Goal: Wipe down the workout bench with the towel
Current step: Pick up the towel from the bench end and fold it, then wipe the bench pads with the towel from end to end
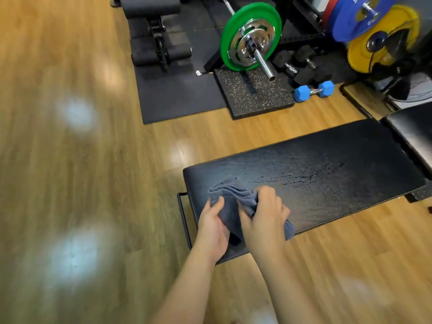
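while both hands bunch a grey towel (230, 199) at the near end of a black padded workout bench (327, 164), the left hand (214, 226) has its fingers closed on the towel's left edge and the right hand (263, 215) has its fingers closed over the right side. damp streaks mark the pad. beyond it, on the wooden floor (70, 160), lie a green-plated barbell (251, 37) and a blue dumbbell (314, 91).
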`<action>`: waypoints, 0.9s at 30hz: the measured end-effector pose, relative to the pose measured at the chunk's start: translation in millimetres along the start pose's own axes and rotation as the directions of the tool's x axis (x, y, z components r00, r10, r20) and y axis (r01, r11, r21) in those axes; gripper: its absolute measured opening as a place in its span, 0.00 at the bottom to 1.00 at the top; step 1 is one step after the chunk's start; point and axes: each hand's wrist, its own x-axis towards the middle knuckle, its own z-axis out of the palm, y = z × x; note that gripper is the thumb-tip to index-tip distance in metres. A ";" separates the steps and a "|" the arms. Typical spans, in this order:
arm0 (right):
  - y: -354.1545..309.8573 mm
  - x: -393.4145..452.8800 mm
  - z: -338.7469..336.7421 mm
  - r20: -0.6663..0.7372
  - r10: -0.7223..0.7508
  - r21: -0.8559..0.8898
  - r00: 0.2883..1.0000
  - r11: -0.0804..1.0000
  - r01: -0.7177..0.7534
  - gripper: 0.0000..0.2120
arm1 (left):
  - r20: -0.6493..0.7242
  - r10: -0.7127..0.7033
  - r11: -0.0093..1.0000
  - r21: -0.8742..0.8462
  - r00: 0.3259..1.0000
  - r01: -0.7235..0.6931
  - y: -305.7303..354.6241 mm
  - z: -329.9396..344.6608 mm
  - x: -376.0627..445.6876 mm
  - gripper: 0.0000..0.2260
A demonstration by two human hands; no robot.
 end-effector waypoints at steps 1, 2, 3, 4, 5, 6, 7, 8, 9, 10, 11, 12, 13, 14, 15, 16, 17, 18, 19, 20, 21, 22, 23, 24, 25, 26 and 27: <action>6.2 1.8 0.5 0.077 0.016 0.060 0.997 0.998 -0.021 0.17 | -0.014 0.001 1.000 -0.010 1.000 -0.001 -1.8 -1.9 2.3 0.20; 13.2 4.2 -0.2 0.163 0.040 0.124 0.986 0.990 -0.061 0.16 | -0.017 -0.007 1.000 -0.019 1.000 0.007 -2.9 -4.2 4.9 0.21; 20.4 7.5 -0.7 0.229 0.076 0.186 0.971 0.975 -0.120 0.16 | -0.003 -0.021 1.000 -0.020 1.000 0.021 -3.3 -5.7 7.3 0.21; 25.6 11.7 -1.3 0.255 0.102 0.232 0.961 0.959 -0.164 0.16 | 0.008 -0.040 0.999 -0.009 0.999 0.040 -3.6 -5.6 9.5 0.20; 28.1 16.4 -1.4 0.222 0.103 0.238 0.970 0.958 -0.157 0.21 | 0.012 -0.059 0.998 0.011 0.998 0.059 -4.7 -5.3 12.0 0.20; 29.0 19.6 -0.6 0.141 0.073 0.204 0.987 0.974 -0.101 0.29 | 0.004 -0.070 0.997 0.021 0.998 0.070 -7.2 -4.9 15.5 0.20; 30.0 21.1 2.1 0.052 0.021 0.147 0.998 0.989 -0.029 0.34 | -0.015 -0.073 0.997 0.022 0.997 0.073 -10.2 -4.4 19.3 0.20; 31.2 21.3 5.3 -0.015 -0.036 0.092 0.999 0.995 0.037 0.35 | -0.024 -0.068 0.998 0.013 0.997 0.068 -14.1 -2.7 22.5 0.21; 31.9 19.1 7.8 -0.032 -0.093 0.048 0.995 0.994 0.095 0.33 | -0.045 -0.060 0.998 0.024 0.997 0.061 -19.2 -1.6 27.1 0.21; 35.6 15.5 11.4 -0.007 -0.148 -0.004 0.989 0.989 0.148 0.30 | -0.075 -0.045 0.997 0.054 0.996 0.049 -24.2 1.4 30.1 0.20; 41.9 10.6 15.4 0.054 -0.177 -0.069 0.983 0.981 0.181 0.29 | -0.139 -0.001 0.987 0.158 0.990 0.023 -29.7 1.9 33.8 0.20; 51.8 5.4 21.0 0.155 -0.170 -0.145 0.973 0.971 0.193 0.30 | -0.218 0.092 0.933 0.360 0.972 -0.007 -35.5 -0.6 40.6 0.21; 64.7 0.0 29.1 0.273 -0.142 -0.229 0.951 0.951 0.208 0.32 | -0.291 0.222 0.785 0.620 0.931 0.007 -42.3 -5.4 49.0 0.21; 79.5 -5.0 38.4 0.383 -0.110 -0.296 0.917 0.926 0.235 0.34 | -0.337 0.352 0.566 0.819 0.873 0.088 -49.9 -13.3 56.2 0.20; 94.4 -9.3 47.7 0.473 -0.090 -0.332 0.877 0.904 0.271 0.36 | -0.383 0.435 0.405 0.891 0.815 0.202 -58.0 -23.0 62.2 0.22; 107.5 -12.2 56.2 0.530 -0.086 -0.333 0.844 0.894 0.300 0.38 | -0.424 0.454 0.353 0.893 0.784 0.279 -65.2 -31.7 67.4 0.25; 117.7 -13.4 64.7 0.552 -0.095 -0.321 0.828 0.892 0.317 0.39 | -0.456 0.446 0.358 0.879 0.770 0.314 -71.1 -37.6 71.5 0.28; 123.4 -13.4 72.9 0.561 -0.101 -0.308 0.822 0.896 0.320 0.40 | -0.481 0.417 0.370 0.865 0.771 0.339 -75.4 -40.4 74.0 0.30; 124.8 -13.9 79.9 0.569 -0.097 -0.297 0.816 0.901 0.315 0.41 | -0.497 0.400 0.382 0.854 0.770 0.353 -80.1 -44.0 77.4 0.32; 123.1 -14.7 85.1 0.572 -0.088 -0.290 0.815 0.908 0.301 0.42 | -0.511 0.398 0.388 0.846 0.762 0.365 -82.0 -43.9 80.0 0.32; 119.5 -15.0 89.4 0.564 -0.082 -0.286 0.822 0.914 0.287 0.42 | -0.529 0.395 0.410 0.833 0.752 0.371 -82.2 -44.3 83.2 0.33; 115.6 -15.4 92.9 0.550 -0.083 -0.285 0.831 0.917 0.280 0.42 | -0.549 0.378 0.445 0.814 0.745 0.374 -80.7 -44.2 86.3 0.33; 111.1 -16.1 96.0 0.541 -0.090 -0.280 0.836 0.918 0.279 0.42 | -0.564 0.357 0.485 0.793 0.744 0.369 -79.5 -45.3 88.4 0.32; 106.5 -16.4 98.7 0.545 -0.103 -0.265 0.832 0.920 0.288 0.41 | -0.571 0.340 0.535 0.771 0.748 0.346 -78.8 -47.5 87.8 0.32; 101.9 -15.9 101.6 0.563 -0.131 -0.239 0.816 0.919 0.312 0.40 | -0.566 0.334 0.592 0.748 0.753 0.300 -77.9 -50.4 86.3 0.32; 96.7 -13.8 104.8 0.588 -0.179 -0.207 0.789 0.909 0.361 0.40 | -0.567 0.329 0.650 0.716 0.755 0.254 -76.4 -53.1 84.6 0.33; 92.2 -10.3 109.6 0.619 -0.246 -0.164 0.746 0.888 0.429 0.39 | -0.576 0.322 0.696 0.682 0.751 0.225 -74.6 -56.9 83.9 0.32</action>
